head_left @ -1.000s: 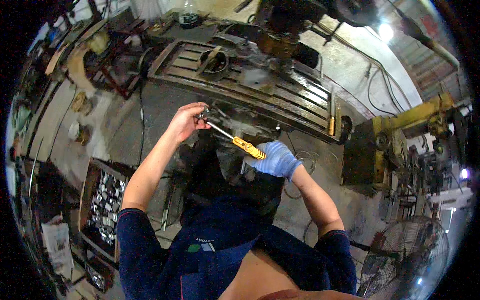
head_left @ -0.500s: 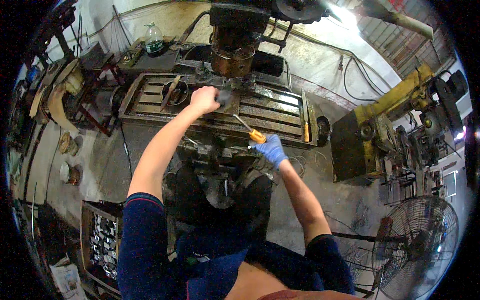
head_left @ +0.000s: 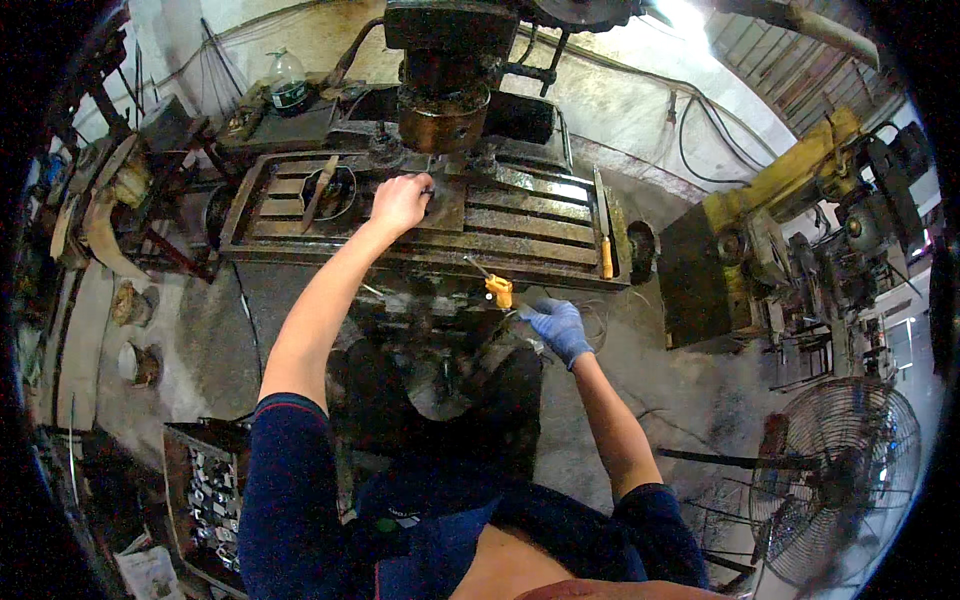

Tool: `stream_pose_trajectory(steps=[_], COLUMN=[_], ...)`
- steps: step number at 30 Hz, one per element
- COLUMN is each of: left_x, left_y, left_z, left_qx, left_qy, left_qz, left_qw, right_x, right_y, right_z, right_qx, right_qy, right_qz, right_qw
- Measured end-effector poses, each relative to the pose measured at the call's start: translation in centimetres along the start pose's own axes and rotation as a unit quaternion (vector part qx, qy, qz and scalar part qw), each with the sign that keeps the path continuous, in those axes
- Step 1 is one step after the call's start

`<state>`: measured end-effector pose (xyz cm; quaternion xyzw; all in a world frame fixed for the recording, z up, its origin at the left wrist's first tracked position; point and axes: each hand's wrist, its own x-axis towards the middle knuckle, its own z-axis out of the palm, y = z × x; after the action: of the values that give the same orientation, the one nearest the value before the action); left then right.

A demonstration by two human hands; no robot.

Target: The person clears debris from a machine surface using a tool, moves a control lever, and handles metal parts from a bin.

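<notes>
On far slotted desk point(head_left: 530, 225): flat plate point(head_left: 442, 205) pressed by bare left hand point(head_left: 398, 203), fingers curled | yellow-handled tool point(head_left: 497, 290) gripped by gloved right hand point(head_left: 558, 327) | plate judged heavy, stiff, oily; best held by edges

grimy concrete floor point(head_left: 640, 400) | stained wall point(head_left: 620, 110) — standing fan point(head_left: 835, 480) at right

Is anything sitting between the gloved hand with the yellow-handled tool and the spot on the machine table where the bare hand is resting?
Nothing visible blocks it. The right hand holds the yellow-handled tool at the machine table front edge; bare slotted surface lies between it and the left hand.
</notes>
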<state>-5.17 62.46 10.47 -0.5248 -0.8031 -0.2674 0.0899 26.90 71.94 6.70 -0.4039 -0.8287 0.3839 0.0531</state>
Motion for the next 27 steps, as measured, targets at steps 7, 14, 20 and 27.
stream_pose_trajectory(steps=[7,14,20,27], left_x=[1.7,1.7,1.8,2.2], left_y=[-0.6,-0.4,-0.9,0.1], left_z=[2.6,1.1,1.3,1.6], left_qx=[0.011,0.048,0.040,0.059], left_qy=[0.050,0.010,0.015,0.034], left_qz=[-0.009,-0.119,-0.022,-0.038], left_qw=[0.999,0.992,0.999,0.997], right_x=[-3.1,-3.8,-4.1,-5.6], right_y=[0.2,-4.9,-11.5,-12.5], right_z=[-3.6,-12.1,-15.1,-14.1], right_qx=[0.052,0.021,0.086,0.031], right_qy=[0.043,0.173,0.185,0.152], right_qz=[-0.002,-0.109,-0.141,-0.165], right_qw=[0.998,0.979,0.969,0.974])
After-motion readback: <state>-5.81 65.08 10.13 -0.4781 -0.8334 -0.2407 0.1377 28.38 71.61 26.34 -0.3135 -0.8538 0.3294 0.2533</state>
